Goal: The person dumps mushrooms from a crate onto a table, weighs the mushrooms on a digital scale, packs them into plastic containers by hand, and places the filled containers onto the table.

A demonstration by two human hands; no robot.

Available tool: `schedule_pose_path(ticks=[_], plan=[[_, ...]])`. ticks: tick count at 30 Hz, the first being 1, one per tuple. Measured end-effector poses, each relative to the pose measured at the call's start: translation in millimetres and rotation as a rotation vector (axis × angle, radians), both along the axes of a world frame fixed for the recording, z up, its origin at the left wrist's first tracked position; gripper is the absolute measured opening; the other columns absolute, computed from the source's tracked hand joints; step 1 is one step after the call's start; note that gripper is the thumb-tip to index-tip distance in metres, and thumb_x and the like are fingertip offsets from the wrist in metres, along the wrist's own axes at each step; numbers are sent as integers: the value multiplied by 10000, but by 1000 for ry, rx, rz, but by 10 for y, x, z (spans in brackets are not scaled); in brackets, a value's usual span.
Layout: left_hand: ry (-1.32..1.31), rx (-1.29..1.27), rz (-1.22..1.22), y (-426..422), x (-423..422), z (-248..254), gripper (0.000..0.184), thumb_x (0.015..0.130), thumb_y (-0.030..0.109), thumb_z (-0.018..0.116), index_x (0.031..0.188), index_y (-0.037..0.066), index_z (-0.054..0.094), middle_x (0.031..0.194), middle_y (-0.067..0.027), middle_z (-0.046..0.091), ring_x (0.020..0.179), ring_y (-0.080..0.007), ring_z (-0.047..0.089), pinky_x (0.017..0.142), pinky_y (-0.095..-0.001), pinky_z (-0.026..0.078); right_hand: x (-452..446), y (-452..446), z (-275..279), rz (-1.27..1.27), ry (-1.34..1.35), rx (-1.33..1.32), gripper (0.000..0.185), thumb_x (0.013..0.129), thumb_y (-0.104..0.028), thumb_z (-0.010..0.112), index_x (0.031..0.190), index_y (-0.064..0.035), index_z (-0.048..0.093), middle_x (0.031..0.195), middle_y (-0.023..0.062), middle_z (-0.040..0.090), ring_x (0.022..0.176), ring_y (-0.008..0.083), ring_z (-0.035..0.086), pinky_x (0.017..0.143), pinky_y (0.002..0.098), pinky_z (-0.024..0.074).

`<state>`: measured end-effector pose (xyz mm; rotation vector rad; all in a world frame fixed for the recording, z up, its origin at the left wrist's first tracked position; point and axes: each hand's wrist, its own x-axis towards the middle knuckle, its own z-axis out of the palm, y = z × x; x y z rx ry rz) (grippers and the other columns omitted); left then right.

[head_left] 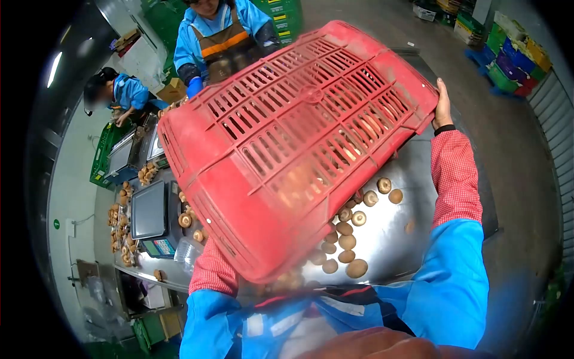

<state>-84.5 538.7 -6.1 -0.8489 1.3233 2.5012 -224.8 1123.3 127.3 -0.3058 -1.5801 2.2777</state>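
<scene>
A large red slotted crate is held tilted above a metal table, its underside facing me. My right hand grips the crate's right end, fingers wrapped at its edge. The crate hides my left hand; only the red checked sleeve shows below its left end. Brown mushrooms lie loose on the table below the crate, and more show through its slots.
A scale stands at the left, with mushrooms around it and a clear plastic container beside it. Across the table stands a co-worker; another person works far left near a green crate.
</scene>
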Motion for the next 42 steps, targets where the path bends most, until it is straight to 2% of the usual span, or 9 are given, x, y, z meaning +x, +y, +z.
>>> schedule_pose_path(ticks=[6,7,9,14,17,21,24,33,42], plan=[[-1,-36,-37,-74,135,-3,714,890,620,472,1429,162,368,1447,-59,383,1295,-304,411,1086,-461,357,274,-287,483,153,-27,-4,563,936,-491,531,1300,-63,505,1179,80,591,1050,159,566,933,292,430],[-2,-39,-50,-99,148,-6,711,891,618,473,1427,162,370,1444,-59,385,1292,-303,413,1085,-460,358,460,-644,735,-21,91,61,518,917,-477,563,1145,-14,608,1069,74,653,954,154,603,861,286,461],[2,-49,-70,-162,183,7,706,891,613,475,1423,161,374,1438,-59,390,1288,-302,417,1082,-459,360,519,-813,907,56,77,140,481,943,-451,542,1208,-53,595,1149,29,613,1059,122,556,944,259,404],[20,-58,-137,-333,289,47,691,893,602,480,1412,158,383,1423,-60,403,1276,-298,426,1076,-457,366,775,-1535,1442,133,245,389,376,950,-330,555,1156,-22,620,1131,12,629,1026,101,557,909,250,408],[25,-64,-175,-408,343,54,682,893,596,483,1406,156,389,1413,-60,411,1269,-296,432,1072,-455,369,712,-1960,1539,76,513,582,302,953,-223,528,1047,26,671,997,125,693,943,187,612,874,310,457],[37,-65,-216,-470,378,83,670,894,587,487,1398,153,396,1401,-60,421,1259,-293,439,1067,-453,373,630,-2154,1423,3,606,742,308,944,-219,529,1032,42,665,997,119,689,941,194,611,871,314,456],[38,-65,-228,-496,426,85,662,895,581,490,1391,152,402,1392,-60,429,1252,-290,445,1063,-452,377,907,-2165,1541,126,564,589,285,944,-206,525,1008,34,665,964,65,674,902,139,574,838,294,450],[42,-117,-303,-309,472,198,635,897,561,498,1373,146,419,1364,-61,452,1231,-284,461,1051,-447,386,1758,-1197,1550,-118,462,362,277,945,-244,526,1033,-17,659,999,28,655,925,118,572,852,267,437],[40,-204,-374,69,461,274,609,900,541,507,1354,141,436,1336,-61,475,1210,-277,478,1039,-443,396,2809,192,739,-458,220,151,324,939,-303,562,1092,-28,641,1036,25,635,957,114,567,876,264,425]])
